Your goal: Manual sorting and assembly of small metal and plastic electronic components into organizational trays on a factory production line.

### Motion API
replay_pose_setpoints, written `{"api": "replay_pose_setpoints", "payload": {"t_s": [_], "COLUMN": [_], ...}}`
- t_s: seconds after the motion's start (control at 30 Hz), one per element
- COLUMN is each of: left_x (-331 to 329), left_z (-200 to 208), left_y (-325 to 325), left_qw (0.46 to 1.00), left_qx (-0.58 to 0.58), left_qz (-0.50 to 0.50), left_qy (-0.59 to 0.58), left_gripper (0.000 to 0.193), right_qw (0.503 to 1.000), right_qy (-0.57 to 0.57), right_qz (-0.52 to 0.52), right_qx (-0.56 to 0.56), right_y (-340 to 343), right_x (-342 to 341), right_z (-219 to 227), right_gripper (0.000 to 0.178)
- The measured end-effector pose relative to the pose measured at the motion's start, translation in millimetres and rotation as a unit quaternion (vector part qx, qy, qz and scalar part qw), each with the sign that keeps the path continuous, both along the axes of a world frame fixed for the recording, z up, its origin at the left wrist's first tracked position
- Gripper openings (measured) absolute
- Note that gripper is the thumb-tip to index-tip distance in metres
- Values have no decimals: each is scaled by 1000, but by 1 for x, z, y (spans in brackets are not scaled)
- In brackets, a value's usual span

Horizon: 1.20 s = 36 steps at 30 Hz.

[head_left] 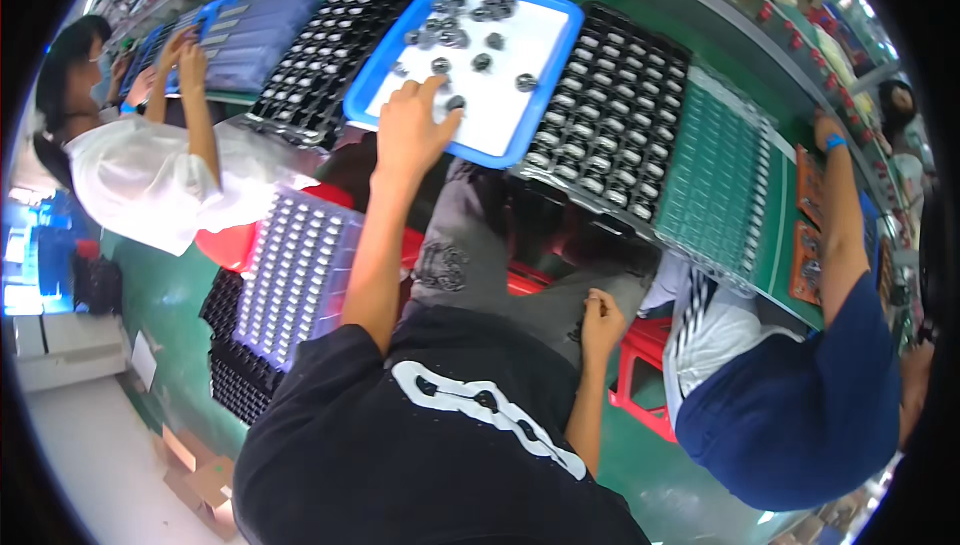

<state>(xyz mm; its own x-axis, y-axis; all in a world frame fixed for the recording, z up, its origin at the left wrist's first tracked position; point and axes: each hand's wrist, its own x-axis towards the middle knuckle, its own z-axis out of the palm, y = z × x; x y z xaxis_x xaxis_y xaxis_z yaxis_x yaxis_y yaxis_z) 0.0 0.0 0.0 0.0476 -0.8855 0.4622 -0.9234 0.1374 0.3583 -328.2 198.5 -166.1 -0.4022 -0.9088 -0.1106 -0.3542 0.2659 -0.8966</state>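
- Bench [780, 245], green, runs across the upper frame, crowded with trays edge to edge.
- Black trays: one [325, 55] left of centre, one [610, 110] right of centre, both gridded with small round parts in pockets. Green tray [715, 175] further right.
- Blue tray [560, 35], white floor, sits between the black ones; its long axis slants from lower left up to the right. Loose grey metal parts [455, 30] scattered in it, thickest at the far end.
- Clear tray [290, 275] of parts stands lower left, beside the person's left arm.
- Co-workers: one in white at left, hands on a blue rack [250, 35]; one in dark blue at right, arm up on the bench.
- Left hand [412, 130] reaches over the blue tray's near rim, fingers part spread, thumb and forefinger closing on one small part [456, 103] just ahead of the fingertips. Remaining parts lie beyond, up and to the right.
- Right hand [600, 320] low by the lap, curled loosely shut, well apart from the tray; whether it holds anything cannot be told.
- Left hand is much the nearer to the parts.
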Motion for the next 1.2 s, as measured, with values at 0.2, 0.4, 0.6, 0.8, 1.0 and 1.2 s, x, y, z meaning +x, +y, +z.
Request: {"api": "replay_pose_setpoints", "payload": {"t_s": [0.2, 0.4, 0.6, 0.8, 1.0, 1.2], "left_x": [-8, -5, -31, -62, -50, -48], "left_z": [-14, 3, 14, 7, -6, -14], "left_y": [-8, 7, 61, 118, 163, 173], "left_qw": [994, 888, 792, 724, 619, 579], "left_qx": [33, 10, 138, 264, 348, 399], "left_qz": [-27, -56, -96, -159, -188, -182], "left_qy": [99, 457, 587, 617, 679, 687], "left_gripper": [23, 21, 22, 24, 34, 38], "right_qw": [998, 977, 935, 876, 895, 897], "right_qy": [-50, 101, 272, 443, 428, 411], "right_qz": [1, -6, -25, -106, -125, -155], "right_qx": [-46, -185, -227, -156, 30, 52], "right_y": [-5, -52, -171, -322, -376, -385], "right_x": [-3, -42, -106, -161, -175, -182], "right_z": [46, 148, 194, 167, 162, 164], "right_gripper": [17, 16, 19, 38, 41, 41]}}
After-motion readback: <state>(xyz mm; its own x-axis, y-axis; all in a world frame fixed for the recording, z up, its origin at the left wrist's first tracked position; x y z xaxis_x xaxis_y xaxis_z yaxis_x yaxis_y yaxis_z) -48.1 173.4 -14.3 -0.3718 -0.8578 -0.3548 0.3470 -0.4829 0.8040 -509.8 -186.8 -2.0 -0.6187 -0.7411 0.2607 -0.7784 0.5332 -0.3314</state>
